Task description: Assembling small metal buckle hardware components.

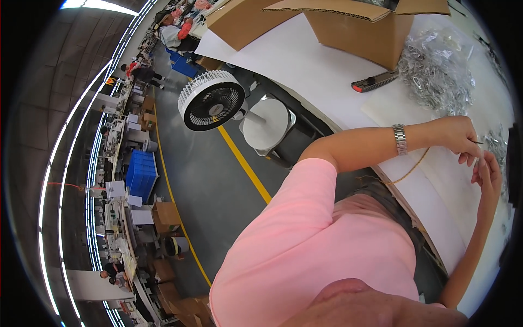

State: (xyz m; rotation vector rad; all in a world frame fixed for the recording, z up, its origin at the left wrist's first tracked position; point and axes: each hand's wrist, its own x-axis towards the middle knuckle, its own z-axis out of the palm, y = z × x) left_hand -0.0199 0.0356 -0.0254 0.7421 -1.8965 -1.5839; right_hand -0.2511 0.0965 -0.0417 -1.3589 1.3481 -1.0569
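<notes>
Factory floor (207, 185), grey with yellow lines, runs beside a white-topped worktable (316, 71). Head view, sole view: the table bears an open brown cardboard box (357, 38), a clear plastic bag of silver wire-like metal pieces (436, 76) and, at the bag's edge, a black utility knife with a red end (375, 82). Loose silver metal pieces (497, 144) lie beyond the hands. Left hand (457, 135) and right hand (488, 169) meet above the table; their curled fingertips appear to pinch a small pale item (475, 162), type indeterminable. One thin dark tip (478, 143) projects near the left fingers. Step, as judged: fine two-handed handling of one piece. Next move probably calls for steady, light fingertip pressure.
</notes>
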